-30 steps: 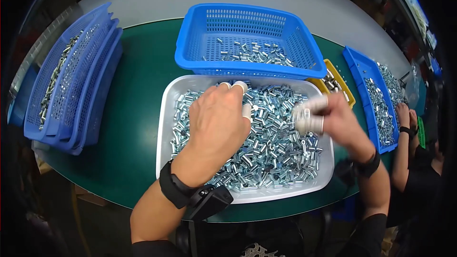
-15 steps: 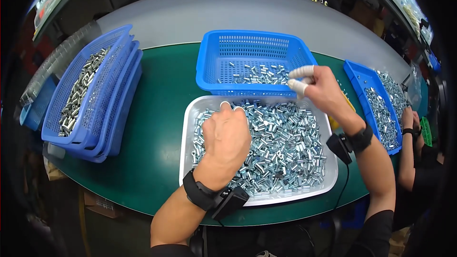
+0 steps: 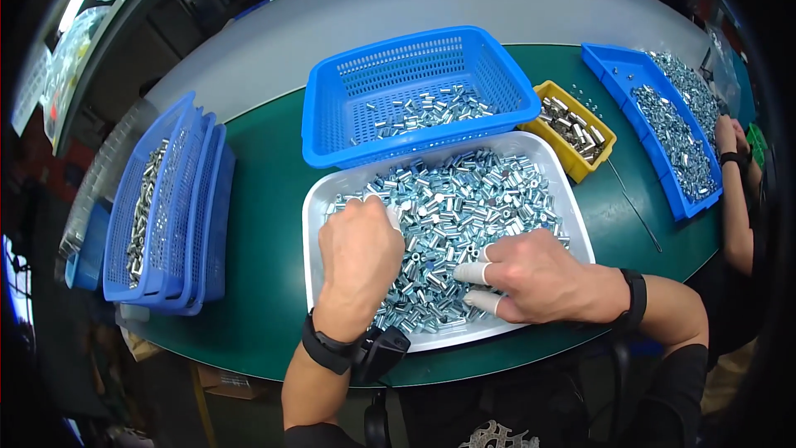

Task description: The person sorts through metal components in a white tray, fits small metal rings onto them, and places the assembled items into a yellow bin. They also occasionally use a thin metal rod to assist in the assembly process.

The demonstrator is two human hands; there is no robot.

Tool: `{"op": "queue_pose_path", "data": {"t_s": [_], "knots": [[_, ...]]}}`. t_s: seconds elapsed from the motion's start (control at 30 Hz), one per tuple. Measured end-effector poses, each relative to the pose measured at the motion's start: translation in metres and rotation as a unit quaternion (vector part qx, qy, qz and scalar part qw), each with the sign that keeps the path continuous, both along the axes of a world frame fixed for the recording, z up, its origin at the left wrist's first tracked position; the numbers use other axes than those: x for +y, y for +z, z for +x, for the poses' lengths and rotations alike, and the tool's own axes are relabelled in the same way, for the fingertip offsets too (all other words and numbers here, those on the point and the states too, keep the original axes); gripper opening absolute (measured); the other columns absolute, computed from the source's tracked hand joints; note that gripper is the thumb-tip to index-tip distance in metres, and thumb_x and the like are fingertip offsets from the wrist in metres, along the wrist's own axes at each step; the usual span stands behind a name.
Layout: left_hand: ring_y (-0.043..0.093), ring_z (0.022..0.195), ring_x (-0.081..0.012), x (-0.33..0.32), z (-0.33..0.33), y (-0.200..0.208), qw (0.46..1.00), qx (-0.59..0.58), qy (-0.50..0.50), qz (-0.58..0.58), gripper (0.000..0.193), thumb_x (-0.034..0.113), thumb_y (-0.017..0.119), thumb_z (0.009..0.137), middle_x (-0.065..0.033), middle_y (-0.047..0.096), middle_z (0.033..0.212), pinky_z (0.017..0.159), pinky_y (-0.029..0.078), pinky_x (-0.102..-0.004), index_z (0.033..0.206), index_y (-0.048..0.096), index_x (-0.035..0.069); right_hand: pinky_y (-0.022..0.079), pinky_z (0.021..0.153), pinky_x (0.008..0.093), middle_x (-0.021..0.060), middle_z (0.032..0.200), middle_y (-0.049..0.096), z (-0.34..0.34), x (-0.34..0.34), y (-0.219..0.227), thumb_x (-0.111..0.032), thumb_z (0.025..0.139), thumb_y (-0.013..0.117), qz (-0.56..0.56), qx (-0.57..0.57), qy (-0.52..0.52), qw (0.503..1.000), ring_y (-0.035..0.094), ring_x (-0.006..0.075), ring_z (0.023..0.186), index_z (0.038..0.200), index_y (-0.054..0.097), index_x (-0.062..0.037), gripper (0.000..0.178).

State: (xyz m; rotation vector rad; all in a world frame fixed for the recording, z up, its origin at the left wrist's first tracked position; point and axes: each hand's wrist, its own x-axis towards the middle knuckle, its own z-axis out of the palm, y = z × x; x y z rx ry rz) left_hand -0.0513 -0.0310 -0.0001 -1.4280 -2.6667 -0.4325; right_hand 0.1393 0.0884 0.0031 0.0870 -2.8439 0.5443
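Observation:
A white tray [image 3: 313, 224] full of small silvery cylindrical metal pieces [image 3: 464, 199] lies on the table in front of me. Over its left part is my left hand [image 3: 361, 245], back up and fingers curled in; whatever those fingers hold is hidden. My right hand [image 3: 543, 278] reaches in from the right, low over the pieces. White finger cots cover its thumb and fingers, whose tips are apart at the pieces, with nothing plainly gripped between them. Just behind the tray, a blue perforated basket [image 3: 332, 137] has a scattering of similar pieces on its bottom.
Stacked blue baskets [image 3: 178, 224] with metal sleeves stand at the left. A yellow bin [image 3: 593, 168] of larger sleeves sits right of the basket, near a thin rod [image 3: 637, 207]. Farther right are a blue tray [image 3: 609, 75] of pieces and another person's hands [image 3: 730, 137].
My right hand has come down from the basket's right front edge into the white tray. My left hand stays curled over the tray's left part. The whole view has shifted and tilted.

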Motion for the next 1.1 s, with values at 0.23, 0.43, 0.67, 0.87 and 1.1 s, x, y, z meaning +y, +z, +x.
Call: {"op": "queue_pose_path", "data": {"t_s": [0.23,0.43,0.67,0.87,1.1], "knots": [[0.065,0.078,-0.0453,0.007,0.007,-0.001,0.999,-0.017,-0.039,0.013,0.021,0.015,0.062,0.085,-0.0265,0.065,0.079,0.072,0.052,-0.0507,0.081,0.063,-0.006,0.047,0.047,0.0404,0.0062,0.062,0.056,-0.018,-0.022,-0.007,-0.017,0.080,0.068,-0.007,0.015,0.079,0.997,0.061,0.0268,0.058,0.101,0.070,-0.0094,0.022],[0.065,0.074,-0.0420,0.013,0.011,-0.002,0.992,-0.083,-0.081,0.046,0.022,0.017,0.068,0.085,-0.0254,0.064,0.079,0.069,0.051,-0.0486,0.083,0.065,-0.006,0.051,0.050,0.0423,0.0132,0.062,0.060,-0.044,-0.029,-0.002,-0.010,0.078,0.060,0.014,-0.059,0.096,0.994,0.065,0.0315,0.060,0.089,0.065,-0.0030,0.014],[0.064,0.066,-0.0363,0.016,0.011,0.002,0.971,-0.209,-0.086,0.074,0.020,0.016,0.069,0.085,-0.0208,0.065,0.076,0.063,0.050,-0.0447,0.088,0.069,-0.003,0.051,0.052,0.0441,0.0146,0.063,0.062,-0.039,-0.011,0.003,-0.013,0.080,0.062,0.048,-0.079,0.048,0.995,0.065,0.0332,0.059,0.081,0.063,-0.0037,0.009],[0.063,0.061,-0.0276,0.017,0.019,-0.004,0.964,-0.177,-0.166,0.109,0.017,0.017,0.070,0.086,-0.0157,0.066,0.072,0.058,0.048,-0.0385,0.093,0.072,0.001,0.051,0.054,0.0448,0.0132,0.065,0.063,-0.015,0.011,0.000,-0.017,0.083,0.066,0.018,-0.055,-0.051,0.997,0.064,0.0335,0.060,0.079,0.064,-0.0053,0.013],[0.062,0.064,-0.0267,0.012,0.017,-0.004,0.953,-0.172,-0.234,0.089,0.018,0.016,0.073,0.083,-0.0137,0.063,0.073,0.061,0.049,-0.0372,0.096,0.072,0.004,0.052,0.063,0.0485,0.0171,0.074,0.065,0.008,0.037,-0.004,-0.015,0.083,0.066,-0.020,-0.056,-0.111,0.992,0.064,0.0396,0.068,0.081,0.067,-0.0018,0.014]]}}
